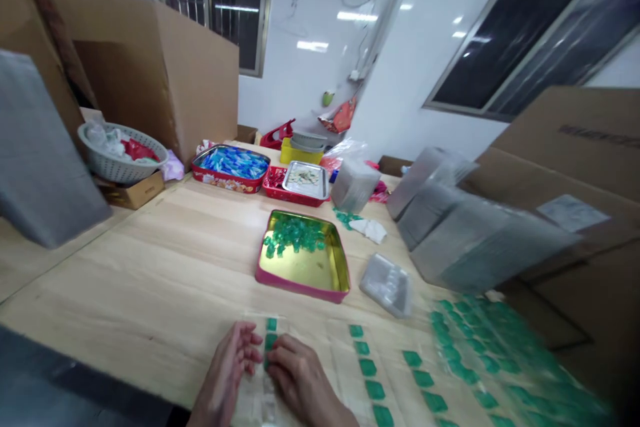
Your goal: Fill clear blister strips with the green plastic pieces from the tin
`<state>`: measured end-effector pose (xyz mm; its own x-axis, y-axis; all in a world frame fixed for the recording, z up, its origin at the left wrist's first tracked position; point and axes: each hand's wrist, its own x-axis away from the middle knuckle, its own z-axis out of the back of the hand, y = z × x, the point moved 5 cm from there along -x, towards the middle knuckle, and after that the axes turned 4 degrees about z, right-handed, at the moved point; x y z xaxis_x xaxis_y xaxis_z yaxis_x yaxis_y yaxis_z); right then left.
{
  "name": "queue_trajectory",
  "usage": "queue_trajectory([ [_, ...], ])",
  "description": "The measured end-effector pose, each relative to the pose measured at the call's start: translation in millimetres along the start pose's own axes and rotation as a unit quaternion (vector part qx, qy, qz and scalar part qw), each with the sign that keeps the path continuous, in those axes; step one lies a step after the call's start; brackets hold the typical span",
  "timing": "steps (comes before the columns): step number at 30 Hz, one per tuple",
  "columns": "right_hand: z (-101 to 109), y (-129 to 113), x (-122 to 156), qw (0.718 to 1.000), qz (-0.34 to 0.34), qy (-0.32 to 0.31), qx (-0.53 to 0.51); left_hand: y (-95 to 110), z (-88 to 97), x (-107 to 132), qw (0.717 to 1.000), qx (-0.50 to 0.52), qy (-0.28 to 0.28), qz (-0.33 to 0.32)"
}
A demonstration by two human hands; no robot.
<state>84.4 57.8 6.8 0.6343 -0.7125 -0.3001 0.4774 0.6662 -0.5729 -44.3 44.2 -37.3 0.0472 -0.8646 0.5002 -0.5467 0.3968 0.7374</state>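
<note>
A clear plastic strip with a column of pockets lies in front of me, and a square green translucent piece (271, 324) sits in its top pocket. My left hand (231, 367) rests along the strip's left side, fingers loosely bent and apart, holding nothing visible. From the right, my right hand (300, 373) reaches over the strip with its fingertips pressed together at a green piece (269, 341); the fingers partly hide it. Beyond the hands stands a pink-sided tin (303, 289) with a gold inside, holding a heap of green pieces (295, 230).
Filled strips with green squares (368, 367) lie to the right, many more at far right. Clear plastic trays (387, 283) sit beside the tin. Behind are a tin of blue pieces (233, 161), a red tray (295, 197), a basket (123, 170) and cardboard boxes (200, 73).
</note>
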Motion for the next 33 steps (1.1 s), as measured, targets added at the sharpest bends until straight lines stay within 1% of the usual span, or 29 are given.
queue_trajectory([
  [2, 11, 3, -3, 1.000, -0.002, 0.000, -0.028, -2, -0.5, -5, 1.000, 0.007, -0.007, 0.010],
  [3, 19, 5, -7, 0.999, -0.003, 0.014, -0.036, -4, -1.1, -7, 1.000, 0.009, -0.011, 0.017],
  [5, 41, 17, -22, 0.997, -0.018, 0.064, -0.042, -6, -2.6, -11, 0.999, 0.013, -0.019, 0.024],
  [7, 61, 36, -47, 0.993, -0.049, 0.107, -0.026, -8, -3.6, -14, 0.999, 0.018, -0.027, 0.029],
  [8, 67, 48, -64, 0.992, -0.064, 0.110, -0.009, -9, -3.8, -17, 0.999, 0.020, -0.032, 0.031],
  [9, 70, 61, -82, 0.992, -0.082, 0.099, 0.013, -10, -3.8, -19, 0.999, 0.021, -0.037, 0.033],
  [11, 69, 89, -117, 0.988, -0.129, 0.053, 0.073, -13, -3.2, -25, 0.998, 0.017, -0.045, 0.043],
  [13, 63, 111, -146, 0.983, -0.154, 0.026, 0.098, -16, -2.2, -30, 0.997, 0.013, -0.052, 0.056],
  [15, 56, 125, -166, 0.981, -0.165, 0.012, 0.100, -17, -1.8, -32, 0.996, 0.014, -0.060, 0.066],
  [17, 52, 132, -174, 0.980, -0.175, 0.005, 0.095, -15, -2.9, -31, 0.995, 0.018, -0.072, 0.062],
  [19, 54, 131, -172, 0.980, -0.181, 0.009, 0.083, -10, -5.0, -26, 0.996, 0.022, -0.076, 0.052],
  [21, 60, 122, -160, 0.981, -0.181, 0.021, 0.062, -3, -8.5, -20, 0.996, 0.034, -0.073, 0.046],
  [23, 65, 104, -140, 0.983, -0.178, 0.029, 0.033, 3, -14.1, -15, 0.994, 0.067, -0.066, 0.049],
  [24, 65, 92, -127, 0.985, -0.169, 0.036, -0.001, 6, -18.2, -13, 0.992, 0.093, -0.068, 0.053],
  [26, 62, 64, -99, 0.982, -0.139, 0.057, -0.113, 9, -29.4, -10, 0.982, 0.153, -0.085, 0.070],
  [28, 54, 38, -70, 0.965, -0.113, 0.090, -0.220, 9, -42.1, -6, 0.968, 0.207, -0.116, 0.085],
  [30, 44, 21, -44, 0.950, -0.115, 0.118, -0.265, 8, -50.7, -2, 0.960, 0.233, -0.130, 0.083],
  [33, 28, 13, -17, 0.926, -0.149, 0.165, -0.306, 5, -52.1, 7, 0.969, 0.213, -0.113, 0.058],
])
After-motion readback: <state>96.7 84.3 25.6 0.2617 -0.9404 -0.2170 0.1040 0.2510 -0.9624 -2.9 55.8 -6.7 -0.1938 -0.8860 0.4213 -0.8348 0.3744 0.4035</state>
